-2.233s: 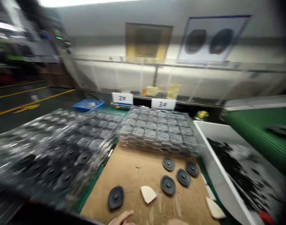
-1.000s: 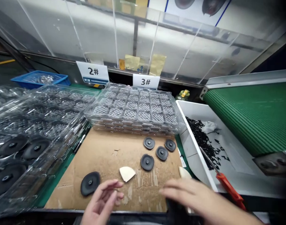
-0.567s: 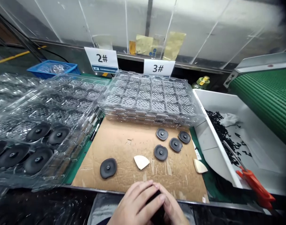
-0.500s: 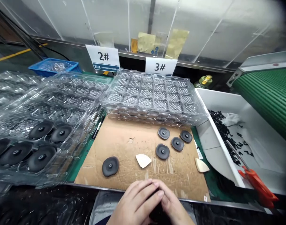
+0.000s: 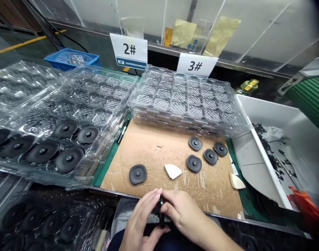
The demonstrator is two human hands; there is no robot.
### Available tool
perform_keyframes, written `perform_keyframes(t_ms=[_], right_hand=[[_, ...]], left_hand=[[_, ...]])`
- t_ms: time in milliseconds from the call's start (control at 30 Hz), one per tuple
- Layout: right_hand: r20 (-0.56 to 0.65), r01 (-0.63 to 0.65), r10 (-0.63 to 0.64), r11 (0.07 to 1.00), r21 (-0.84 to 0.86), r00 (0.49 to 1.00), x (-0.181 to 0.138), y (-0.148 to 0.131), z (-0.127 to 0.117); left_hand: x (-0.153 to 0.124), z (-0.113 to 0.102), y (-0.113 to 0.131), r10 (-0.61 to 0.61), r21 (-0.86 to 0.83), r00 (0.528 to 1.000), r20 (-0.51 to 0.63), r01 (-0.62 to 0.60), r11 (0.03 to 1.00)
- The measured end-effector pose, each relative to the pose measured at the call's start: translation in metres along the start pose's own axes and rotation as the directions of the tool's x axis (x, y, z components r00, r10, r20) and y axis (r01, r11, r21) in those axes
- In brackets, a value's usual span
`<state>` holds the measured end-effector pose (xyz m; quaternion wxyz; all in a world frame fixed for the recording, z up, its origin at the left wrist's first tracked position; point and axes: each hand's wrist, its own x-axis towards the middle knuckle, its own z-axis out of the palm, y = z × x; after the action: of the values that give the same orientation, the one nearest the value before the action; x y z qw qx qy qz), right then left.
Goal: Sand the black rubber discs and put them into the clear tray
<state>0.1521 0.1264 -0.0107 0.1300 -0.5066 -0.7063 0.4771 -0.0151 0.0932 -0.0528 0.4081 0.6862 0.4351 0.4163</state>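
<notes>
My left hand (image 5: 141, 219) and my right hand (image 5: 182, 211) meet at the near edge of the bench, both pinching one small black rubber disc (image 5: 160, 211) held on edge between the fingertips. Just beyond them lies a brown cardboard sheet (image 5: 154, 153). On it rest a larger black disc (image 5: 138, 173), several smaller black discs (image 5: 194, 163) and a white wedge-shaped piece (image 5: 173, 171).
Clear blister trays (image 5: 187, 99) are stacked behind the cardboard under signs 2# and 3#. A tray with black discs (image 5: 57, 146) sits left. A white bin (image 5: 253, 164) with black scraps and an orange-handled tool (image 5: 304, 204) stands right. More filled trays (image 5: 44, 223) lie below left.
My hands came together at the bench edge and now hold a small black disc up between them. The camera tipped down and nearer to the bench.
</notes>
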Motion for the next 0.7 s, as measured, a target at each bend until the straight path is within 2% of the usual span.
perform_keyframes(t_ms=[67,133,167,200,267,300,367,500,700], right_hand=[[-0.010,-0.010,0.010,1.000,-0.020,1.000,0.002,0.002,0.000],[-0.101,-0.060,0.053,0.996,-0.066,0.994,0.004,0.008,-0.004],[-0.187,-0.090,0.068,0.990,-0.112,0.980,0.005,0.014,-0.006],[-0.285,-0.125,0.069,0.975,-0.182,0.956,0.006,0.021,-0.008],[-0.442,-0.191,0.021,0.919,-0.344,0.897,0.010,0.038,-0.008],[-0.470,-0.208,-0.009,0.889,-0.408,0.883,0.012,0.046,-0.006],[-0.471,-0.216,-0.034,0.859,-0.465,0.881,0.016,0.061,0.001],[-0.480,-0.192,-0.058,0.869,-0.455,0.875,0.026,0.073,0.008],[-0.498,-0.160,-0.049,0.915,-0.369,0.866,0.036,0.071,-0.006]], left_hand=[[-0.002,0.001,-0.002,-0.130,-0.082,0.992,-0.007,0.129,0.988],[0.001,0.001,-0.001,-0.332,-0.320,0.943,-0.004,0.314,0.894],[0.005,0.000,0.000,-0.433,-0.480,0.901,0.022,0.389,0.786],[0.009,-0.002,0.001,-0.515,-0.635,0.854,0.070,0.436,0.637],[0.018,-0.008,0.003,-0.598,-0.839,0.777,0.194,0.448,0.310],[0.022,-0.011,0.003,-0.607,-0.881,0.756,0.243,0.434,0.188],[0.028,-0.017,0.002,-0.596,-0.911,0.746,0.296,0.408,0.059],[0.033,-0.020,0.001,-0.563,-0.923,0.769,0.302,0.384,0.030],[0.036,-0.009,0.014,-0.553,-0.932,0.783,0.285,0.362,0.032]])
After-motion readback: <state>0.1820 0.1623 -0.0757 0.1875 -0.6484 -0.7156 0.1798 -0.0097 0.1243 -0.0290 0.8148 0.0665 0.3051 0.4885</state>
